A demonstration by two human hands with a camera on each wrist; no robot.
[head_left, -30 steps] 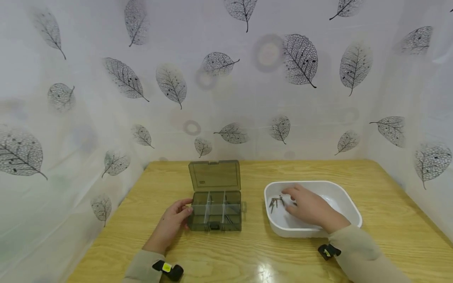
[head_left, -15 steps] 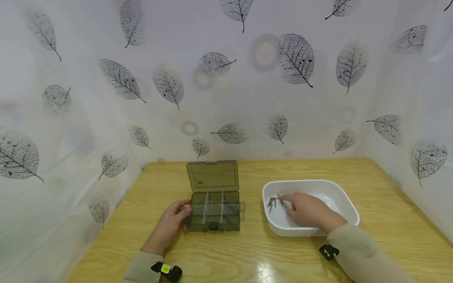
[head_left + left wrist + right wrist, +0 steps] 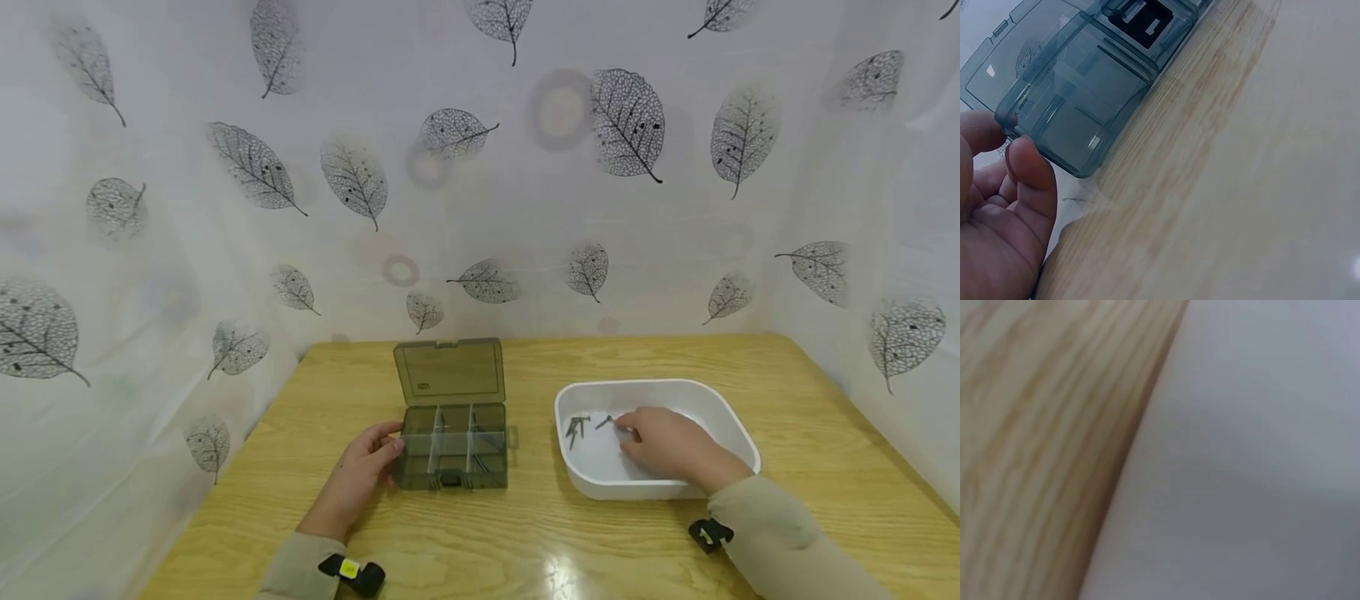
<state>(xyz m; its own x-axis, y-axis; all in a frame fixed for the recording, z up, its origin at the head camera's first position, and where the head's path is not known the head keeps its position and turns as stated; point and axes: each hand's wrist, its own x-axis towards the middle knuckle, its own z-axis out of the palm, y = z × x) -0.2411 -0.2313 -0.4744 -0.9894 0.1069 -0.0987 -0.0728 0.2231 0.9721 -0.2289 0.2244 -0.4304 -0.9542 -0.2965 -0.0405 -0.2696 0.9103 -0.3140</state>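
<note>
A smoky, see-through compartment box (image 3: 455, 479) stands on the table with its lid (image 3: 450, 371) raised. My left hand (image 3: 362, 471) holds its left end, thumb on the near side; in the left wrist view the thumb (image 3: 1032, 164) and a finger pinch the box's corner. Some dark screws lie in the right compartments. Inside the white tray (image 3: 656, 492), my right hand (image 3: 667, 442) reaches down with curled fingers, pinching at a small screw (image 3: 603, 422) near the left side. Several more screws (image 3: 576, 427) lie in a loose cluster to its left. The hand hides part of the tray floor.
Both containers stand on a wood-grain table (image 3: 480, 533), with a gap between them. A white curtain (image 3: 525, 208) with leaf prints closes in the back and sides. In the right wrist view, only the tray's white wall (image 3: 1229, 487) and wood grain show, blurred.
My right hand reached left to the screws, then drew back a little to the right, and one screw now lies apart from the cluster at its fingertips. The left hand stays on the box.
</note>
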